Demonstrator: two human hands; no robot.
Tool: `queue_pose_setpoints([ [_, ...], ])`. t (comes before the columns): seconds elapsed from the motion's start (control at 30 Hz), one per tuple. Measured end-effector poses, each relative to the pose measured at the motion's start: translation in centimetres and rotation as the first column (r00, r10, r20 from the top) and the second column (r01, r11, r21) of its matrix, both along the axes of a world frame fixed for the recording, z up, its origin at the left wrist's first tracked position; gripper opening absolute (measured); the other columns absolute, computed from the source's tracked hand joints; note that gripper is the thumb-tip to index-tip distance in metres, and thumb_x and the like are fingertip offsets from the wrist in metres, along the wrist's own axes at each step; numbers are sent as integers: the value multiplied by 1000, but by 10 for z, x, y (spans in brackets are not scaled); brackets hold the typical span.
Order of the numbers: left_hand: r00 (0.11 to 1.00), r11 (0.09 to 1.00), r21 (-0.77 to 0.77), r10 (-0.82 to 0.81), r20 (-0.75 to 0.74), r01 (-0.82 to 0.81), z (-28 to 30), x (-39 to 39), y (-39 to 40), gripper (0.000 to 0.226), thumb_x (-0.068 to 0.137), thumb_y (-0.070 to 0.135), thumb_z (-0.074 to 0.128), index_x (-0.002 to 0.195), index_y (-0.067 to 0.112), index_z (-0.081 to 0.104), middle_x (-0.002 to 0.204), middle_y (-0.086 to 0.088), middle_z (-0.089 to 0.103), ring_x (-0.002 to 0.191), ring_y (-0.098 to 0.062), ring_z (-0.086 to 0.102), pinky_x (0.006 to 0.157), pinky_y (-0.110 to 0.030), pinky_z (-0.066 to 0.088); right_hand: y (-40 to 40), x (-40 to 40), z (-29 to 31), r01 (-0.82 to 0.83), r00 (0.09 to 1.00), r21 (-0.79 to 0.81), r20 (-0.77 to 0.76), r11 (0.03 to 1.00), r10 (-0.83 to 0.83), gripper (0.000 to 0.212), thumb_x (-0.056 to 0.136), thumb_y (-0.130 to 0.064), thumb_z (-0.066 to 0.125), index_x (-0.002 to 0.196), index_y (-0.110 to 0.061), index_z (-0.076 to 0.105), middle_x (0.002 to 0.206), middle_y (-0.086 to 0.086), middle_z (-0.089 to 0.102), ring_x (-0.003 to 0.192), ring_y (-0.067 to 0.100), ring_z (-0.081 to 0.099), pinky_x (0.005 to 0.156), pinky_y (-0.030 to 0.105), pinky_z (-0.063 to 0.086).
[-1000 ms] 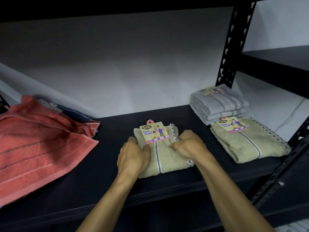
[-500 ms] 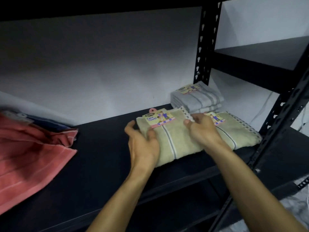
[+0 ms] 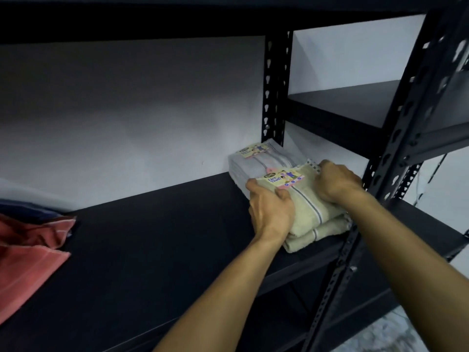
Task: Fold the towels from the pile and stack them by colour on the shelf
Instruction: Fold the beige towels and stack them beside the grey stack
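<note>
1. Head view: the folded beige towel [image 3: 308, 209] is seen lying on top of a second beige towel [image 3: 322, 232], the two forming a stack on the shelf [image 3: 157, 250], just in front of the grey stack [image 3: 261, 163] and close against the front upright [image 3: 375, 199] of the rack
2. The towel is held between both hands: the left hand [image 3: 271, 212] is laid over its left edge with the fingers [image 3: 256, 189] curled round the far corner, beside the paper label [image 3: 281, 178]; the right hand [image 3: 337, 181] is clenched on its far right corner, at the dotted border
3. The towel's long axis is judged to run away from the person, roughly in line with the towel beneath; neither hand is clearly the nearer, since one is set at each side
4. The coming move is judged to turn on squaring the upper towel's edges over the lower one before it is let go
5. The towel is seen as thick pale beige terry with a dark stripe along its length, neatly folded
6. Far to the left of the grey stack, unfolded red towels [image 3: 28, 252] are seen, with dark blue cloth [image 3: 30, 212] behind them
</note>
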State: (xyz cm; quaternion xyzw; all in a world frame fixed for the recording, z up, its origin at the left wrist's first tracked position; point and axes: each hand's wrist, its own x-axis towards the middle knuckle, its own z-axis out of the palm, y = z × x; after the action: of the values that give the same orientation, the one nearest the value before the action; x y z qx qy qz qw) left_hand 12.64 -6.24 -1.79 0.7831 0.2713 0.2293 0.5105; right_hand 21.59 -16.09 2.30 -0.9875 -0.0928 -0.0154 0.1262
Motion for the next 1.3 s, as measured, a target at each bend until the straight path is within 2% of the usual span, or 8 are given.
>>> queue_pose_setpoints([
  [0.43, 988, 991, 100, -76, -135, 90, -13, 1, 7, 57, 98, 28, 54, 140, 8, 21, 118, -10, 60, 103, -30, 63, 78, -32, 51, 0, 5, -32, -32, 999, -78, 39, 996, 35, 47, 93, -10, 43, 138, -5, 32, 127, 18, 50, 114, 37, 52, 76, 36, 35],
  [0.63, 973, 984, 114, -110, -205, 135, -11, 2, 14, 60, 95, 32, 57, 139, 10, 23, 96, 1, 54, 90, -24, 61, 76, -35, 53, 0, 5, -26, -21, 999, -118, 48, 993, 26, 45, 93, -13, 44, 136, -4, 35, 127, 19, 50, 114, 38, 52, 79, 38, 39],
  [0.73, 964, 967, 201, -109, -241, 159, -14, 0, 19, 62, 95, 38, 57, 140, 11, 24, 110, -3, 59, 100, -27, 62, 83, -41, 54, 0, 2, -26, -30, 999, -109, 36, 994, 34, 44, 92, -12, 46, 135, -4, 36, 126, 19, 50, 114, 37, 52, 77, 37, 38],
  [0.87, 983, 736, 653, -102, -153, 178, -11, -6, 31, 58, 96, 42, 54, 141, 12, 35, 131, -8, 46, 122, -25, 44, 86, -40, 46, -5, -10, -25, -101, 965, -87, 232, 991, 119, 52, 90, -12, 52, 139, -6, 37, 128, 17, 46, 119, 34, 42, 76, 42, 43],
  [0.97, 925, 533, 800, -374, -67, 274, -4, -4, 37, 50, 100, 35, 49, 142, 9, 42, 145, -9, 42, 135, -23, 36, 102, -42, 42, -6, -23, -27, -280, 918, -33, 284, 959, 278, 54, 94, -27, 52, 143, -11, 38, 133, 12, 43, 125, 30, 38, 82, 44, 46],
  [1.1, 751, 240, 771, -514, -415, 590, -17, 6, 51, 58, 106, 37, 26, 156, 9, 16, 165, -7, 8, 152, -17, -1, 124, -35, -1, -14, -20, -38, -388, 920, -161, -7, 908, 392, 52, 102, -37, 26, 149, -16, 26, 151, 8, 29, 140, 26, 27, 112, 42, 30],
  [1.17, 687, 206, 690, -476, -549, 694, -31, 7, 60, 61, 107, 43, 15, 158, 13, 1, 166, -1, -9, 150, -9, -16, 121, -30, -12, -17, -18, -41, -391, 920, -248, -110, 886, 375, 57, 103, -42, 15, 154, -16, 11, 160, 6, 13, 147, 24, 13, 120, 41, 15],
  [1.3, 670, 208, 661, -449, -591, 721, -47, 5, 67, 61, 106, 46, 8, 157, 16, -7, 164, 3, -16, 147, -5, -21, 120, -27, -16, -14, -18, -51, -422, 906, -302, -182, 855, 383, 60, 104, -42, 8, 154, -14, -8, 162, 7, -12, 149, 19, -10, 119, 32, -8],
])
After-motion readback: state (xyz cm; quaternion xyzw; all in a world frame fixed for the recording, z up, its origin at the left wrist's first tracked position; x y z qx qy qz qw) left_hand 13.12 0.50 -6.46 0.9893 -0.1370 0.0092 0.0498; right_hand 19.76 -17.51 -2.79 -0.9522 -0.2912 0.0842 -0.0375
